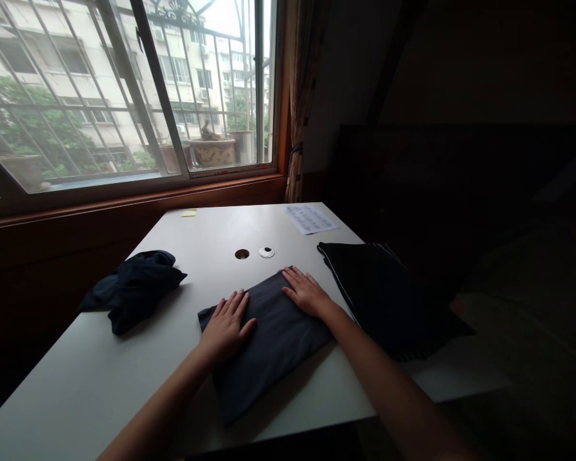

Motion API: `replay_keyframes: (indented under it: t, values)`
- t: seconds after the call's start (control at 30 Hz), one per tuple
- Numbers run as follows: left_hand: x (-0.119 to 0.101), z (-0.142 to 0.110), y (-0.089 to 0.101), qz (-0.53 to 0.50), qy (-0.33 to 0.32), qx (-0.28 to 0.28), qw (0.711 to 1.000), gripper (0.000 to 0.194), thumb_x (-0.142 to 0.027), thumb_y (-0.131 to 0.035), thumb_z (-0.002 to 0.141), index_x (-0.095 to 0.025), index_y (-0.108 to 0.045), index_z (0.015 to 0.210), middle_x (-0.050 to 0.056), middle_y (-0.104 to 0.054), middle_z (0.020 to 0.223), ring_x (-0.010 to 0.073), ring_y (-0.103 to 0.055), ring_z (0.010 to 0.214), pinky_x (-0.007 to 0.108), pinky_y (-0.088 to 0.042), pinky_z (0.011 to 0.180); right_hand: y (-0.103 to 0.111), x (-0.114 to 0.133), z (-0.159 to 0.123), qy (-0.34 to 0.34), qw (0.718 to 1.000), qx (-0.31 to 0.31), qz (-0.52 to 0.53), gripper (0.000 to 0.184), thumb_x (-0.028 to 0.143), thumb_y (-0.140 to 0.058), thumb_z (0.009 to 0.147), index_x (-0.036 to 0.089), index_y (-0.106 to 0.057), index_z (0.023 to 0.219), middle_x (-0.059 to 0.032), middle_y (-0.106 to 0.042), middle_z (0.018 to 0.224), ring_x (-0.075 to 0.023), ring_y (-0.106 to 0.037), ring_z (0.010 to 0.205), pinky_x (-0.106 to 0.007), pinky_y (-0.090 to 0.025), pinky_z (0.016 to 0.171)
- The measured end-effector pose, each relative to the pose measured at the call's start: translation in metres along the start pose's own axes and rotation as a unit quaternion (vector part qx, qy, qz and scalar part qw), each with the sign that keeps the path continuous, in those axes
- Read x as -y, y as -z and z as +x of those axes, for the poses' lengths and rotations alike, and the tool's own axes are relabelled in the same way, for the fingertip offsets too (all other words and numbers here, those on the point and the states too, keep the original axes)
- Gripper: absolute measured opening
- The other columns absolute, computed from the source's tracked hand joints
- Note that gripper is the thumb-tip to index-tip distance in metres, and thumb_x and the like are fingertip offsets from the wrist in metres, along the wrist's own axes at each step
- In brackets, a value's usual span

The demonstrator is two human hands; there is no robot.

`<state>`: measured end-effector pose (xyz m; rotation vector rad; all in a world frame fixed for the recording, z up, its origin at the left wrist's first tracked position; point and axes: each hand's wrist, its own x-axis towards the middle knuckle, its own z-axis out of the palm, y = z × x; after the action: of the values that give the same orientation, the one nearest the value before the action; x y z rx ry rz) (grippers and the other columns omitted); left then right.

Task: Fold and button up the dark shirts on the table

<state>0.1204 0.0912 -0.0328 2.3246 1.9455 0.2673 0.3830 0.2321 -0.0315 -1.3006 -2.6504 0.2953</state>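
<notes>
A folded dark grey-blue piece of cloth [273,342] lies flat on the white table [100,378] in front of me. My left hand [228,326] rests palm down on its left side, fingers stretched toward the far edge. On its far right corner lies my right hand [307,291], also flat with the fingers extended. Both hands are open and press on the fabric without gripping it. What kind of garment the folded cloth is, I cannot tell.
A crumpled dark cloth [141,285] sits at the table's left edge. To the right lies a black fringed cloth [379,294]. Farther back are a printed sheet [311,218], a yellow note [189,212], a round hole [242,254] and its cover [267,252]. A window [211,89] stands behind.
</notes>
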Motion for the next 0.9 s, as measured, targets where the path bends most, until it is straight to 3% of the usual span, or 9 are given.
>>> replay_keyframes:
  t: [0.2, 0.43, 0.57, 0.67, 0.73, 0.8, 0.9]
  values:
    - [0.014, -0.012, 0.001, 0.029, 0.026, 0.005, 0.999, 0.071, -0.060, -0.026, 0.101, -0.018, -0.023, 0.158, 0.005, -0.021, 0.164, 0.0249, -0.017, 0.152, 0.048, -0.013, 0.124, -0.008, -0.012, 0.002, -0.042, 0.999, -0.018, -0.024, 0.065, 0.057, -0.020, 0.102, 0.025, -0.023, 0.158, 0.0004, -0.018, 0.165, -0.0230, -0.018, 0.152, -0.048, -0.015, 0.123]
    - [0.035, -0.027, 0.002, 0.062, 0.069, -0.002, 0.996, 0.064, -0.054, -0.026, 0.102, -0.021, -0.026, 0.157, 0.003, -0.021, 0.163, 0.0250, -0.016, 0.152, 0.051, -0.016, 0.122, -0.006, -0.007, -0.002, -0.086, 0.993, -0.074, -0.033, 0.064, 0.050, -0.023, 0.103, 0.016, -0.027, 0.156, -0.0076, -0.028, 0.162, -0.0252, -0.023, 0.150, -0.050, -0.015, 0.122]
    - [0.038, -0.028, 0.000, 0.070, 0.074, -0.001, 0.995, 0.062, -0.051, -0.028, 0.103, -0.020, -0.027, 0.157, 0.003, -0.020, 0.163, 0.0250, -0.015, 0.153, 0.051, -0.017, 0.122, -0.004, 0.023, -0.009, 0.002, 0.994, -0.106, -0.035, 0.064, 0.049, -0.023, 0.104, 0.013, -0.025, 0.157, -0.0091, -0.021, 0.164, -0.0230, -0.018, 0.152, -0.046, -0.013, 0.124]
    - [0.037, -0.027, -0.002, 0.076, 0.076, -0.006, 0.994, 0.063, -0.050, -0.029, 0.102, -0.019, -0.027, 0.157, 0.004, -0.020, 0.164, 0.0258, -0.015, 0.153, 0.052, -0.017, 0.122, -0.008, 0.053, -0.015, 0.132, 0.989, -0.057, -0.022, 0.066, 0.054, -0.025, 0.103, 0.016, -0.027, 0.156, -0.0072, -0.022, 0.164, -0.0211, -0.017, 0.152, -0.044, -0.013, 0.124]
    - [0.037, -0.027, -0.003, 0.077, 0.076, -0.010, 0.994, 0.063, -0.050, -0.030, 0.102, -0.019, -0.028, 0.157, 0.005, -0.020, 0.164, 0.0265, -0.016, 0.152, 0.052, -0.017, 0.122, -0.011, 0.065, -0.016, 0.183, 0.983, -0.022, -0.012, 0.067, 0.058, -0.027, 0.102, 0.019, -0.029, 0.156, -0.0063, -0.025, 0.163, -0.0205, -0.019, 0.152, -0.044, -0.013, 0.124]
    - [0.037, -0.027, -0.002, 0.078, 0.077, -0.011, 0.994, 0.063, -0.050, -0.031, 0.102, -0.019, -0.029, 0.156, 0.005, -0.020, 0.164, 0.0270, -0.016, 0.152, 0.052, -0.017, 0.122, -0.012, 0.065, -0.013, 0.183, 0.983, -0.005, -0.005, 0.068, 0.060, -0.029, 0.101, 0.020, -0.030, 0.156, -0.0057, -0.026, 0.162, -0.0201, -0.020, 0.151, -0.044, -0.013, 0.124]
    - [0.036, -0.027, -0.001, 0.077, 0.078, -0.005, 0.994, 0.063, -0.051, -0.030, 0.102, -0.019, -0.028, 0.157, 0.005, -0.019, 0.164, 0.0267, -0.016, 0.152, 0.052, -0.016, 0.122, -0.008, 0.045, -0.003, 0.131, 0.991, 0.006, -0.002, 0.069, 0.061, -0.028, 0.100, 0.021, -0.030, 0.156, -0.0047, -0.024, 0.163, -0.0201, -0.019, 0.152, -0.042, -0.013, 0.124]
